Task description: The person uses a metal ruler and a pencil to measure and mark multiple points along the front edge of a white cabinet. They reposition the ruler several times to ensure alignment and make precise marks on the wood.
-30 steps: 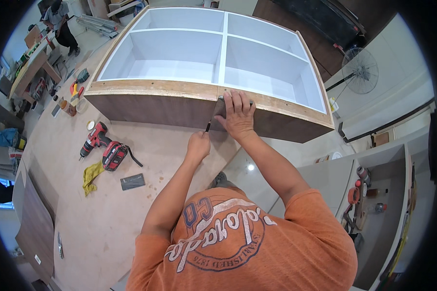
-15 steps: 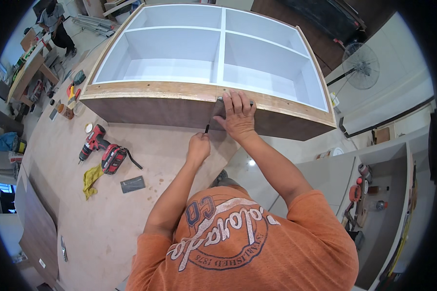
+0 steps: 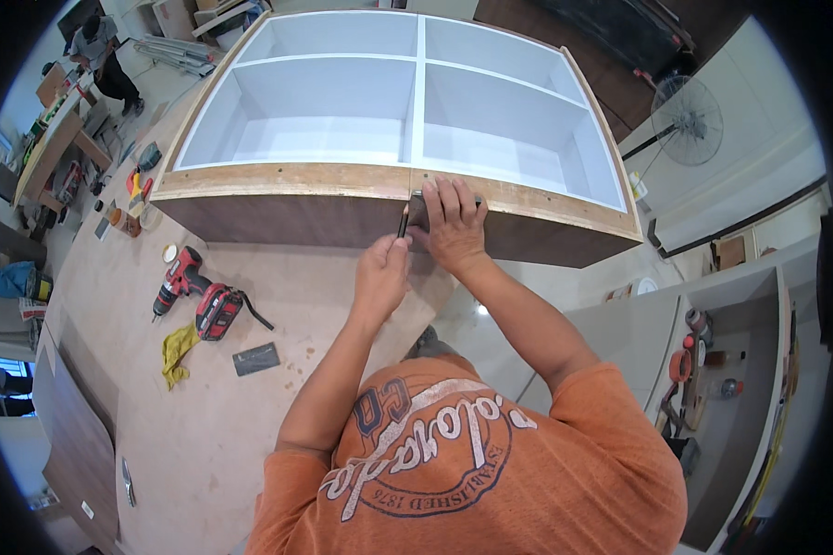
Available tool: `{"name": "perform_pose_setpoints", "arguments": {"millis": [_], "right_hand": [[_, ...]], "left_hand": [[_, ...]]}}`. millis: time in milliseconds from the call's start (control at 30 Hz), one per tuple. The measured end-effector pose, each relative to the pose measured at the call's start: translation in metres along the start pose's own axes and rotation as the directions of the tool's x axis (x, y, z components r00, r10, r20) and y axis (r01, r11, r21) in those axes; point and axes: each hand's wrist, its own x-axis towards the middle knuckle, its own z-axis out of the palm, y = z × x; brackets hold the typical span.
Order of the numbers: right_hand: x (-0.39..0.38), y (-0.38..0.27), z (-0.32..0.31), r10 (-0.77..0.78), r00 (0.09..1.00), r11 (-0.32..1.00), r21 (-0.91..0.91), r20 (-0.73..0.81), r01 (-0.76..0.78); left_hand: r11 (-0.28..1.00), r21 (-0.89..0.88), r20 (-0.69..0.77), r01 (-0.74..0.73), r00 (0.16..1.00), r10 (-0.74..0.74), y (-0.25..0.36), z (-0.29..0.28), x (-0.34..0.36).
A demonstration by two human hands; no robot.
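Workshop with a broad plywood table (image 3: 204, 435) underfoot of the view, orange-shirted shoulders filling the near edge. Just beyond, left hand (image 3: 382, 273) closed around a dark pencil (image 3: 403, 222), fingers pinched on the lower shaft, tip pointing up and away toward the cabinet's front edge. Right hand (image 3: 453, 227) right beside it, flat and spread, fingers pressing a small dark block-like piece (image 3: 418, 211) against the raw wooden edge; exactly what that piece is, hard to tell. Pencil's long axis running nearly upright in the view, almost square to the long edge of the cabinet (image 3: 287, 180), tip meeting the edge just left of the pressed piece and close to the central divider. Left hand nearer to the mark point, right hand touching the edge itself and steadying. Off to the left on the table, well apart from both hands: red cordless drill (image 3: 180, 277), second red-and-black tool (image 3: 217, 310), yellow rag (image 3: 178, 351), small dark flat block (image 3: 255, 359). Farther out, white-lined cabinet compartments lying open upward, then a standing fan (image 3: 687, 120) on the right and another person (image 3: 97, 51) bent at a distant bench, far left.
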Motion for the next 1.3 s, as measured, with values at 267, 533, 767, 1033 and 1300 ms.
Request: {"name": "perform_pose_setpoints", "arguments": {"millis": [267, 533, 767, 1033, 1300], "right_hand": [[-0.003, -0.001, 0.001, 0.041, 0.999, 0.998, 0.045, 0.018, -0.042], [0.001, 0.0, -0.001, 0.0, 1.0, 1.0, -0.005, 0.005, 0.0], [0.003, -0.001, 0.0, -0.008, 1.0, 1.0, -0.007, 0.007, 0.008], [-0.004, 0.002, 0.002, -0.01, 1.0, 1.0, -0.015, 0.015, 0.01], [0.0, -0.001, 0.002, 0.0, 1.0, 1.0, 0.0, -0.017, 0.0]], "left_hand": [[0.98, 0.132, -0.008, -0.149, 0.989, 0.151, -0.042, -0.02, -0.001], [0.91, 0.413, -0.104, -0.036, 0.991, 0.086, -0.128, -0.036, 0.052], [0.895, 0.445, -0.123, -0.025, 0.988, 0.088, -0.135, -0.033, 0.063], [0.992, 0.087, -0.048, 0.093, 0.995, -0.089, -0.053, -0.012, 0.026], [0.96, -0.154, 0.064, -0.235, 0.967, 0.247, 0.054, -0.008, -0.01]]}}
